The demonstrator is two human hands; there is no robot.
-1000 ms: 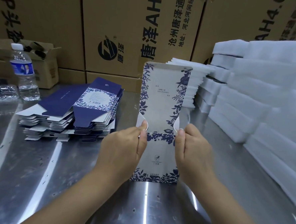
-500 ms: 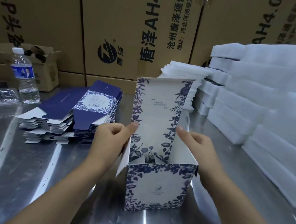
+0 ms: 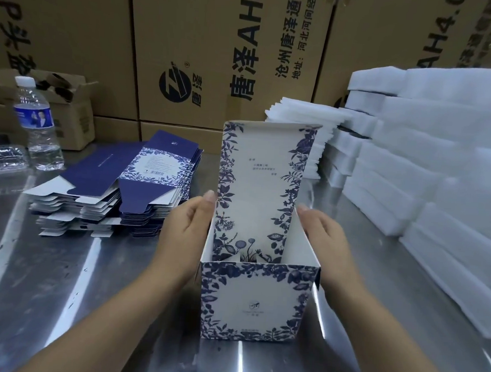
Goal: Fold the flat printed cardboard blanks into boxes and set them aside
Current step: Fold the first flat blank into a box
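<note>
Printed box (image 3: 256, 298) is standing between the hands, left hand (image 3: 186, 234) and right hand (image 3: 324, 242) pressing open, straight fingers against its side walls; flat blanks (image 3: 108, 194) are lying beyond the left.

The box (image 3: 253, 298) is printed white with a navy floral border, leaves and blossoms all round, plus tiny dark text in the middle. The flat blanks (image 3: 117, 195) are done mostly in solid navy, with white undersides and one floral-framed panel. The foam sheets (image 3: 440, 169) are plain white, the cartons (image 3: 218, 54) brown with black lettering. The bottle (image 3: 37, 121) is labelled blue and capped white.
</note>
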